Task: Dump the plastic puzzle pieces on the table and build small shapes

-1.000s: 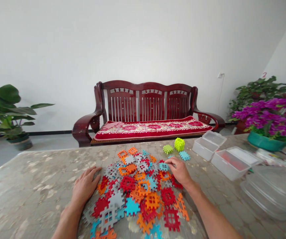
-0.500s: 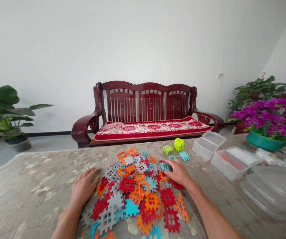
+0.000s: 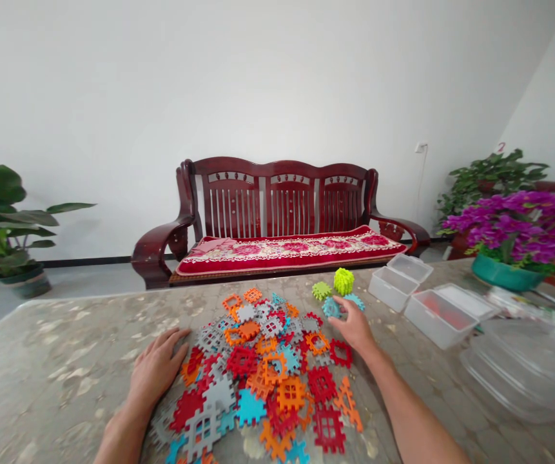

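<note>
A heap of flat plastic interlocking tiles (image 3: 262, 374) in red, orange, teal and grey covers the table in front of me. My left hand (image 3: 154, 367) lies flat with fingers spread at the heap's left edge. My right hand (image 3: 354, 325) is lifted at the heap's far right corner, its fingers pinched on a teal tile (image 3: 330, 307). Just beyond it lie another teal tile (image 3: 356, 300), a light green tile (image 3: 321, 290) and a stack of bright yellow-green tiles (image 3: 343, 281).
Two open clear plastic boxes (image 3: 398, 283) (image 3: 439, 316) stand at the right, with clear lids (image 3: 523, 367) nearer me. A teal pot of purple flowers (image 3: 514, 254) sits at the table's right edge. A dark wooden bench (image 3: 277, 225) stands behind the table (image 3: 64, 348).
My right hand picked a teal tile out of the heap and carried it away from me toward the small group of separated tiles. My left hand stayed put.
</note>
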A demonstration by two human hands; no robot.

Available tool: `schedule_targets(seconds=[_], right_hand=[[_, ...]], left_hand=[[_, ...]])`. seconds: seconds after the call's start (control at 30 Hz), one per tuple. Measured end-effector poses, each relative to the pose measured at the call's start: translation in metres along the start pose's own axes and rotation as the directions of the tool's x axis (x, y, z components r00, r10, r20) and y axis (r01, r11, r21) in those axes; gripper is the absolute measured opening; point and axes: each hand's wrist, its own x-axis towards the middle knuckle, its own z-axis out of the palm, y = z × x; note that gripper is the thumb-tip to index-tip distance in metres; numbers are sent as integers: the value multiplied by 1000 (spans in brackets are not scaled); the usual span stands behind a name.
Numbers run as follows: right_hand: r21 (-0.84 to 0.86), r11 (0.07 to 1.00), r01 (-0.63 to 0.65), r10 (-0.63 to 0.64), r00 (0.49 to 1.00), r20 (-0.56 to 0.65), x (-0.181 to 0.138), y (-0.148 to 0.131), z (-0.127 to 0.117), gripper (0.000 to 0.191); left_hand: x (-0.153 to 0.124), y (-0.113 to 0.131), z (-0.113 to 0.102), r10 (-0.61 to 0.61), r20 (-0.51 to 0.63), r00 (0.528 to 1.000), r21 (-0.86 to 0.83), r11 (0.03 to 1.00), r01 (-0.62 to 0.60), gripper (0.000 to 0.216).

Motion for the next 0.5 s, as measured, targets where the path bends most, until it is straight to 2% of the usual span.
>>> schedule_targets(seconds=[0.1, 0.2, 0.5], right_hand=[[-24, 996, -86, 83, 990, -115, 5, 23, -1, 54], [-37, 992, -123, 119, 987, -112, 8, 40, 1, 54], [-12, 1000, 16, -16, 1000, -18, 13, 49, 16, 58]], left_hand=[[0, 1, -1, 2, 7, 1000, 4, 1000, -2, 45], [-1, 2, -2, 0, 3, 1000, 2, 1000, 0, 45], [-1, 2, -3, 7, 4, 1000, -22, 1000, -7, 46]])
